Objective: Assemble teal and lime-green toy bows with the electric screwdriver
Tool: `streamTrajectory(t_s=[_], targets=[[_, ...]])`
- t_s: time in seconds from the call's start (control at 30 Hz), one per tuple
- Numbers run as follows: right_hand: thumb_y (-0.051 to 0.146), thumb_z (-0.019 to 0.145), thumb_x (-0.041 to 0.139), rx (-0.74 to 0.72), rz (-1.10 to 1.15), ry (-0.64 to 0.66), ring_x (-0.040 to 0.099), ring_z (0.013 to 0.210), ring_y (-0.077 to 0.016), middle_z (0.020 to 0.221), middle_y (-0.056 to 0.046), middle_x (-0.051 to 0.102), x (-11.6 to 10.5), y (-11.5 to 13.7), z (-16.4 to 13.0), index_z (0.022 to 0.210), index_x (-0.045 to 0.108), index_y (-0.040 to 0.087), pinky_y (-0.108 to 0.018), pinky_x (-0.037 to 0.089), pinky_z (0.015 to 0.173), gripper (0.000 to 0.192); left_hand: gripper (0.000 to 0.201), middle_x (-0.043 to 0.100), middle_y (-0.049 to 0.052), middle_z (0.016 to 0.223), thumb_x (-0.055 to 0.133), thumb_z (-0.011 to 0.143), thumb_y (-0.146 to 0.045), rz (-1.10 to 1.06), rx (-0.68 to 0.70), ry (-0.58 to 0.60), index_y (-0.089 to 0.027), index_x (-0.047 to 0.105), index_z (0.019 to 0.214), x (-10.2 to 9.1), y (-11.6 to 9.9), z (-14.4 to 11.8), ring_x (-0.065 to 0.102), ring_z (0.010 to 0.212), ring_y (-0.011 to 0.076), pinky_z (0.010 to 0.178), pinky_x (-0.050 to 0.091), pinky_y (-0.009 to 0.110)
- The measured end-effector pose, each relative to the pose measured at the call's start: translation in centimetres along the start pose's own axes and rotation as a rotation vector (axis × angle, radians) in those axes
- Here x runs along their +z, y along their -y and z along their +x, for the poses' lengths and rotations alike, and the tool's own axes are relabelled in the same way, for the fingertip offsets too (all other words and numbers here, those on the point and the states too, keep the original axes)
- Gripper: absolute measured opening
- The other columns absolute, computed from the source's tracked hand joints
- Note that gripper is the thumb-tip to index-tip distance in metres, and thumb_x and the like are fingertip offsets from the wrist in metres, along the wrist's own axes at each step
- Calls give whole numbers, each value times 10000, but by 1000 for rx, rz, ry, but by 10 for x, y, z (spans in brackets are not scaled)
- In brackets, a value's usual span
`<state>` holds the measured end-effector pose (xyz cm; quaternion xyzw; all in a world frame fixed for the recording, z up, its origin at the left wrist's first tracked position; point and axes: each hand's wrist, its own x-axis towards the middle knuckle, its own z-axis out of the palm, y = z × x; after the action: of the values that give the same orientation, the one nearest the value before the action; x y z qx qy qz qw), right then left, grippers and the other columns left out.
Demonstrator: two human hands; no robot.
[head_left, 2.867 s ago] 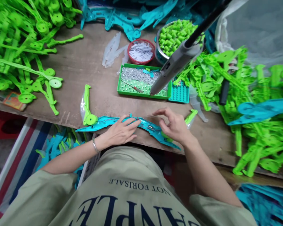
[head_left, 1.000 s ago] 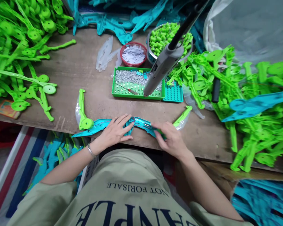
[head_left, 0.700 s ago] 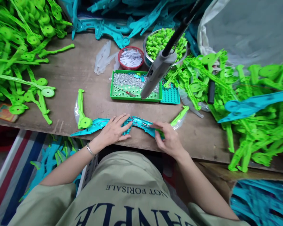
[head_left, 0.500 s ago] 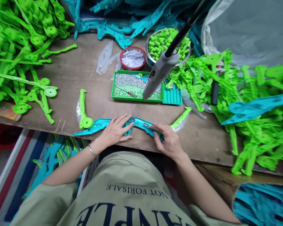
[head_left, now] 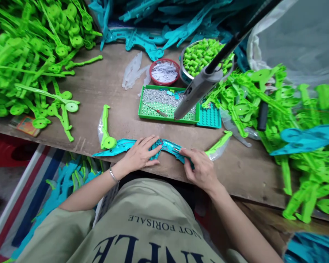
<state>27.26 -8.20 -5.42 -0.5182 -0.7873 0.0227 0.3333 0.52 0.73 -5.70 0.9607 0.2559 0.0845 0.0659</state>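
We have a long teal plastic piece point(head_left: 168, 146) lying along the near edge of the wooden bench point(head_left: 98, 87), curved like a bow, with green end parts at each tip: one green arm point(head_left: 105, 128) stands off its left end, another green tip point(head_left: 219, 142) off its right, both with clear plastic under them. Our left hand point(head_left: 138, 157) lies flat on the piece just left of its middle, fingers spread and pressing down, not closed around it. Our right hand point(head_left: 201, 168) rests on the right half, with the fingertips pinching the teal edge.

Just behind the piece, toward the middle of the bench, sits a green tray point(head_left: 167, 117) of small silvery screws, with a small screwdriver point(head_left: 156, 109) lying in it. A teal screw holder point(head_left: 211, 117) touches the tray's right side. A grey power screwdriver point(head_left: 200, 89) hangs on a dark cable above the tray, and from here it covers the tray's right part. Farther back stand a small red basket point(head_left: 164, 71) of pale bits and a metal bowl point(head_left: 184, 75) of green tubes. Clear plastic covers point(head_left: 133, 71) lie left of the basket.

Green parts are heaped at the bench's left end point(head_left: 30, 54) and right end point(head_left: 290, 117); teal parts point(head_left: 153, 33) pile along the far edge.
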Motion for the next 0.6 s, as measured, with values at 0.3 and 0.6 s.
streamTrajectory(t_s=[0.3, 0.6], targets=[[-8, 804, 493, -106, -5, 221, 642, 1087, -258, 1156, -107, 753, 18, 14, 40, 1276, 568, 156, -409, 454, 922, 505, 626, 489, 196, 1570, 631, 963, -529, 66, -107, -17, -229, 516, 1500, -8, -16, -1, 456, 1460, 347, 1149, 414, 533], [-4, 812, 472, -104, -54, 288, 636, 1006, -258, 1123, -98, 768, 26, 8, 38, 1226, 577, 153, -392, 412, 861, 454, 542, 586, 168, 1474, 596, 972, -562, 43, -221, -196, -208, 622, 1381, 4, -34, -9, 508, 1402, 330, 1166, 396, 531]])
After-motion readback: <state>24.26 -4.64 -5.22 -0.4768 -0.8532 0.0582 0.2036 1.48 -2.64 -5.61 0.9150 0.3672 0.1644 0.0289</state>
